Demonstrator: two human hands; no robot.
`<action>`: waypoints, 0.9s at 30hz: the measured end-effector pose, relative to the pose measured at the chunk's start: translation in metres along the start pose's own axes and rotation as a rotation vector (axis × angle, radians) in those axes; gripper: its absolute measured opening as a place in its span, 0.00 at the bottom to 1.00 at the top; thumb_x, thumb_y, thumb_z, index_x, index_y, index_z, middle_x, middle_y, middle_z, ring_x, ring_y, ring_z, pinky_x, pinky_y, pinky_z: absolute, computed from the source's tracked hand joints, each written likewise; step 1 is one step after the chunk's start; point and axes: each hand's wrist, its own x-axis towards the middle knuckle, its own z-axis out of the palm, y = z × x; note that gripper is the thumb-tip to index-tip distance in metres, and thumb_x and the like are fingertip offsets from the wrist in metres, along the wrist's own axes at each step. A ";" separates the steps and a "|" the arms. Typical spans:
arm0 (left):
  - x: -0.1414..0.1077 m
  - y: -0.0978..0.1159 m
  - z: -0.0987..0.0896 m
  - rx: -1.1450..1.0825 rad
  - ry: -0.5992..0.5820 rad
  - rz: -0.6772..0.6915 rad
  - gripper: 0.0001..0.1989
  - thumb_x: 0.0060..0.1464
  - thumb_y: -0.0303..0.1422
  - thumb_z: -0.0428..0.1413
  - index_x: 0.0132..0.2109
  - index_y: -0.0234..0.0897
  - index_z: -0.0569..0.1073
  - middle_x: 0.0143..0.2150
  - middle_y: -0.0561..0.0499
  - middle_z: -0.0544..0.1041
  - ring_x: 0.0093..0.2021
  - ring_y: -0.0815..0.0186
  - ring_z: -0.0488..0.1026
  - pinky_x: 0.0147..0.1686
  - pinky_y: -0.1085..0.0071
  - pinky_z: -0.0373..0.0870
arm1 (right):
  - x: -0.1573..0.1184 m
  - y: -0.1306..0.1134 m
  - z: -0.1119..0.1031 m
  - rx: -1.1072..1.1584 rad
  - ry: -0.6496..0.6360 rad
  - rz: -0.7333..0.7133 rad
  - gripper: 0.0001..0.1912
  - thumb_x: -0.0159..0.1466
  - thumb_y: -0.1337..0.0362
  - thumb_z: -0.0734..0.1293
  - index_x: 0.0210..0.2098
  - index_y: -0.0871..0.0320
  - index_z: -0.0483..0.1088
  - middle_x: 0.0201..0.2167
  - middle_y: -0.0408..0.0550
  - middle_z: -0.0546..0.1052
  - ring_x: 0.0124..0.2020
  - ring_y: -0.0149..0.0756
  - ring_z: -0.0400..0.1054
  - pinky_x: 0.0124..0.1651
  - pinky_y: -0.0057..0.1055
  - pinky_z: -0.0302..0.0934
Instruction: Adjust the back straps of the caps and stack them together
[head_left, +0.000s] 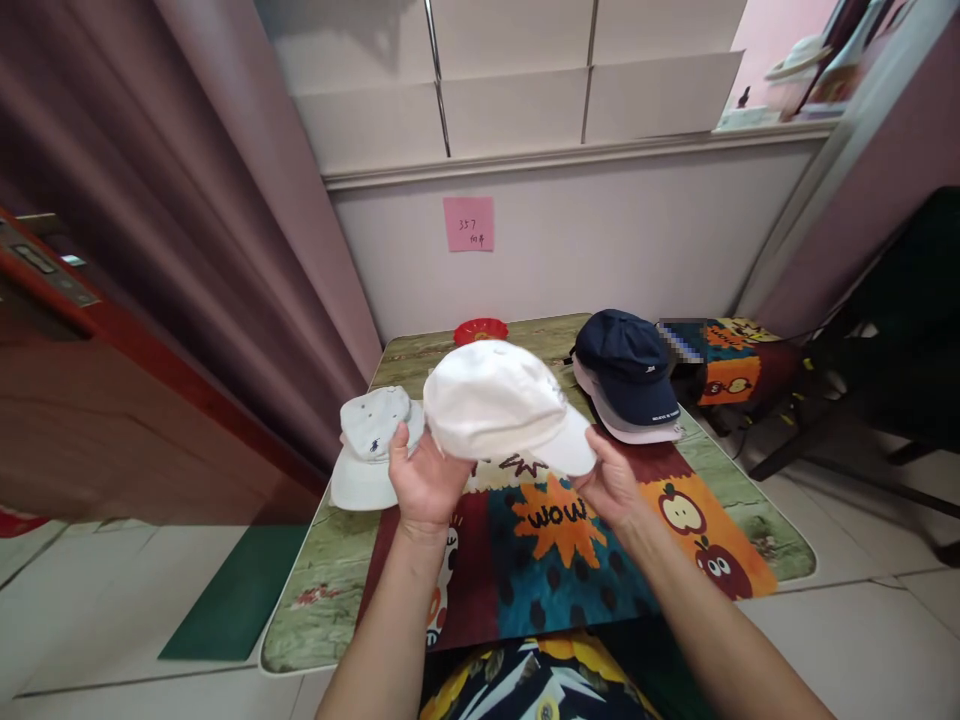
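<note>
A white cap is held up over the middle of the table, its brim pointing right. My left hand supports the cap's lower left side, with the thumb raised and the other fingers partly hidden beneath it. The brim's tip is pinched in my right hand. On the left of the table lies a light grey cap with a small dark logo, close behind my left hand. A navy cap rests on top of a pale pink cap at the back right.
A colourful cloth covers part of the wood-patterned table. A red dish sits at the back edge, below a pink note on the wall. A dark chair stands at the right, a wooden door at the left.
</note>
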 end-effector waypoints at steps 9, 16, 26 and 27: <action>-0.002 -0.065 -0.083 0.501 0.119 -0.141 0.23 0.52 0.47 0.65 0.46 0.33 0.78 0.38 0.44 0.82 0.37 0.63 0.79 0.43 0.68 0.75 | 0.084 -0.146 0.013 -0.180 0.144 -0.641 0.13 0.66 0.59 0.70 0.50 0.49 0.72 0.48 0.41 0.81 0.38 0.30 0.78 0.31 0.23 0.73; -0.010 -0.067 -0.096 0.575 0.052 -0.110 0.20 0.48 0.41 0.68 0.45 0.34 0.78 0.37 0.47 0.81 0.37 0.65 0.79 0.46 0.68 0.74 | 0.092 -0.124 -0.069 -0.267 0.763 -0.523 0.08 0.61 0.67 0.72 0.39 0.60 0.72 0.39 0.50 0.82 0.30 0.35 0.77 0.26 0.27 0.74; -0.005 -0.066 -0.103 0.527 0.059 -0.142 0.20 0.48 0.40 0.68 0.46 0.34 0.78 0.38 0.47 0.81 0.39 0.64 0.79 0.47 0.67 0.74 | 0.070 -0.112 -0.115 -0.653 0.652 -0.392 0.16 0.56 0.56 0.76 0.30 0.61 0.71 0.22 0.50 0.80 0.19 0.33 0.74 0.19 0.22 0.69; -0.005 -0.066 -0.103 0.526 0.057 -0.143 0.19 0.49 0.40 0.68 0.46 0.34 0.78 0.38 0.47 0.81 0.39 0.64 0.79 0.46 0.67 0.74 | 0.067 -0.112 -0.118 -0.666 0.634 -0.366 0.17 0.55 0.55 0.77 0.30 0.61 0.71 0.22 0.50 0.80 0.19 0.33 0.74 0.19 0.21 0.68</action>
